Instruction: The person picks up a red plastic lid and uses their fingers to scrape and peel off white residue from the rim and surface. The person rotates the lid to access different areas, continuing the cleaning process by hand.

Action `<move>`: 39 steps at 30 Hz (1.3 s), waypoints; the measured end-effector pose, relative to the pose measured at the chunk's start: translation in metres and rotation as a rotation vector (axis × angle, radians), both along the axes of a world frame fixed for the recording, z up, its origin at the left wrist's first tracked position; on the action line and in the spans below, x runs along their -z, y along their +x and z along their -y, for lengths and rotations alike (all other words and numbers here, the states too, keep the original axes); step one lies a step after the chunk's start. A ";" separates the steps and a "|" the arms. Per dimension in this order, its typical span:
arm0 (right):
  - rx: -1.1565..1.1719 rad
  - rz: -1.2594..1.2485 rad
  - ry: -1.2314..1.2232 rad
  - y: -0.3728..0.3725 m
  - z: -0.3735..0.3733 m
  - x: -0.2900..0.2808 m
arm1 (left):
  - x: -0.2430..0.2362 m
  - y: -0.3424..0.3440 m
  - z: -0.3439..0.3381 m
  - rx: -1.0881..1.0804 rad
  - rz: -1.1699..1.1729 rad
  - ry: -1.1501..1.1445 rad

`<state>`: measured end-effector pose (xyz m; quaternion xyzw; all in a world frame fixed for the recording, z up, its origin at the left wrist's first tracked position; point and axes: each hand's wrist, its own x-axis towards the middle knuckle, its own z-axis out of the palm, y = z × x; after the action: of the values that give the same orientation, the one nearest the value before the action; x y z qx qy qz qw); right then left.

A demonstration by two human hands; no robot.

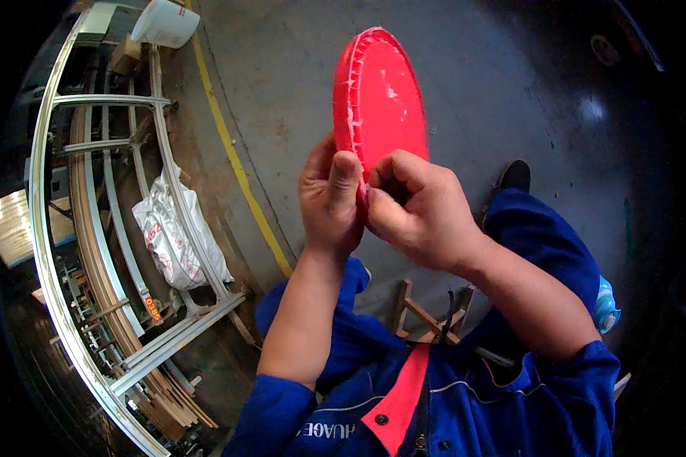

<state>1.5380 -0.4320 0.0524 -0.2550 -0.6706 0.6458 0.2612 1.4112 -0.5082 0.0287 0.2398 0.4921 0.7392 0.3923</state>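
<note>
A flat red oval piece with whitish flecks and a notched, pale-streaked band along its left edge stands raised in front of me. My left hand grips its lower left end, thumb upright along the near side and fingers mostly hidden behind it. My right hand is closed at the lower part of that same edge, thumb and curled forefinger pinched on the rim. Whether a small strip or tool is between those fingertips I cannot tell.
A metal rack with long strips and a white sack stands left, a white bucket at its top. A yellow floor line runs beside it. A wooden frame is below my arms, a blue container at right.
</note>
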 end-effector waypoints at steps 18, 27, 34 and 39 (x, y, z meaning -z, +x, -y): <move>-0.213 -0.172 -0.823 0.011 -0.003 0.002 | -0.013 -0.007 -0.001 0.005 0.114 -0.073; -0.109 -0.193 -0.981 0.009 -0.003 -0.010 | -0.015 -0.008 0.002 0.007 0.071 -0.077; -0.193 -0.203 -0.820 0.018 -0.004 -0.016 | -0.007 -0.013 0.001 0.011 0.130 -0.019; 0.087 -0.294 -0.821 0.025 -0.035 -0.033 | -0.003 -0.037 0.011 -0.089 0.234 -0.068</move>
<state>1.5633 -0.3973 0.0857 -0.2711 -0.3025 0.8766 0.2580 1.3743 -0.5192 0.0313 0.1164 0.4780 0.7616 0.4217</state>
